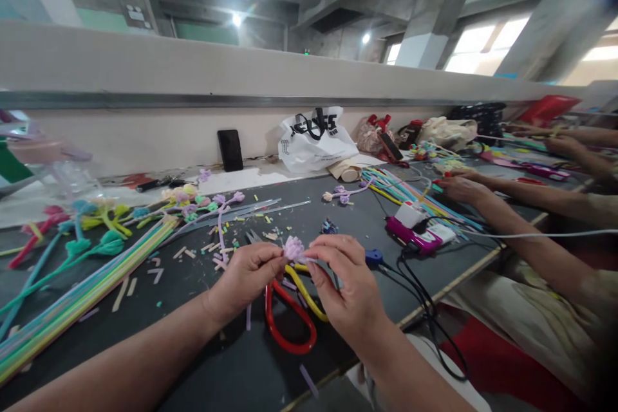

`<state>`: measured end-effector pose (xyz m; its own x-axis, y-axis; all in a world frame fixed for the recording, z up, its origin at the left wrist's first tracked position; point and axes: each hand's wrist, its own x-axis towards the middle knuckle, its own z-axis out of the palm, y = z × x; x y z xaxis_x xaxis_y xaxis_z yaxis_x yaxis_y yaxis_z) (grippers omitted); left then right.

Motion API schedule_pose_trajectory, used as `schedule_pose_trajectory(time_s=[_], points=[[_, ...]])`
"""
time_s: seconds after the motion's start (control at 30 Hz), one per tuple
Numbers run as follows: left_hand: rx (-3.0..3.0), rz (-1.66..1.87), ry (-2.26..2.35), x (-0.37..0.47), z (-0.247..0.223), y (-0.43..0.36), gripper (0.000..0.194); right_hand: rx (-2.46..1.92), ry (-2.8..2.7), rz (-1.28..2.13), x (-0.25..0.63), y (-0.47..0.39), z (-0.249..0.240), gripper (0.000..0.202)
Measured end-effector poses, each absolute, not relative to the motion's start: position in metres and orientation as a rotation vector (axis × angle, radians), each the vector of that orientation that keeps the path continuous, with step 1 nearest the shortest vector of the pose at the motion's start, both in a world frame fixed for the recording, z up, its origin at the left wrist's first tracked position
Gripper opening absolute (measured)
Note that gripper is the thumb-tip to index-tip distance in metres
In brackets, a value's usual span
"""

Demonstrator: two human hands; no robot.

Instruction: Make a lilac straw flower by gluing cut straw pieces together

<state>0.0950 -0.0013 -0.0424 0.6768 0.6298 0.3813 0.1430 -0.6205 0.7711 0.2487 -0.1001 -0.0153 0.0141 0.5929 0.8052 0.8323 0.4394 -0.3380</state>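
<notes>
A small light-purple fuzzy flower (294,248), which looks made of pipe cleaner, is pinched between my two hands above the dark tabletop. My left hand (248,273) grips its left side with thumb and forefinger. On the other side, the fingertips of my right hand (345,277) close on its right edge. Scissors with one red handle (292,328) and one yellow handle (309,296) lie on the table just below the flower, partly hidden by my hands. Purple and pale cut scraps (181,252) are scattered left of my hands.
A bundle of pastel pipe cleaners (96,290) lies at left, near finished fuzzy flowers (109,243). A purple power strip (415,235) with black cables stands at right. Behind are a phone (230,149) and a white bag (316,141). A co-worker's hands (463,187) work farther right.
</notes>
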Motion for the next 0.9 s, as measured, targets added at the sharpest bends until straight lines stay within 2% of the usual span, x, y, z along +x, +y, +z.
schedule_pose_trajectory(time_s=[0.27, 0.53, 0.67, 0.9], points=[[2.02, 0.839, 0.655, 0.0977, -0.0444, -0.0045, 0.032, -1.362, -1.743, -0.454, 0.2464, -0.1016, -0.0199, 0.02], [1.818, 0.654, 0.606, 0.1014, -0.0394, -0.0079, 0.022, -1.342, -1.673, -0.304, 0.2458, -0.0948, -0.0237, 0.003], [1.653, 0.568, 0.574, 0.1003, -0.0358, -0.0092, 0.02, -1.344, -1.705, -0.313, 0.2499, -0.094, -0.0224, 0.004], [1.508, 0.638, 0.543, 0.1009, -0.0387, -0.0097, 0.026, -1.336, -1.756, -0.426, 0.2529, -0.0982, -0.0208, 0.006]])
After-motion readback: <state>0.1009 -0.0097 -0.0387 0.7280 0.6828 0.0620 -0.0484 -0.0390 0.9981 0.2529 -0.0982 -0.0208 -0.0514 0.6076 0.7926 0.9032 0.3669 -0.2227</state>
